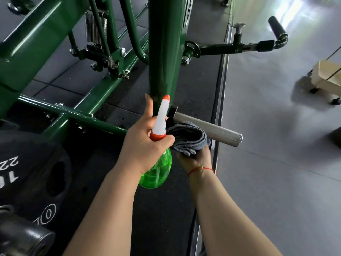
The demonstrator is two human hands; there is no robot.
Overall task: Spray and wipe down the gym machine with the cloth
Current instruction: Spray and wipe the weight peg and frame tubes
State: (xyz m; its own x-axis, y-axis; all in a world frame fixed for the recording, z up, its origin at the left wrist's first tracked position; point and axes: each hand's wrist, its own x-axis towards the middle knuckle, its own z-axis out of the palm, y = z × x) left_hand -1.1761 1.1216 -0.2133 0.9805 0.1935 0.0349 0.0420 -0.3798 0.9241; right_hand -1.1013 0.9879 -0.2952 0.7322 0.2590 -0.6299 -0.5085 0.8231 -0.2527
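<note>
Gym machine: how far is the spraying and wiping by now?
Done: no wet marks show plainly. In hand: left hand grips the spray bottle near the green post; right hand holds the grey cloth at the steel peg. Left: probably most of the frame.

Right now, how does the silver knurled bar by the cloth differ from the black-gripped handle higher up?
The silver knurled metal bar is bare and straight; the black-gripped handle turns off a chrome elbow. The folded grey cloth in the right hand lies against the bar; nothing touches the handle. Both are cylinders off the green machine frame.
</note>
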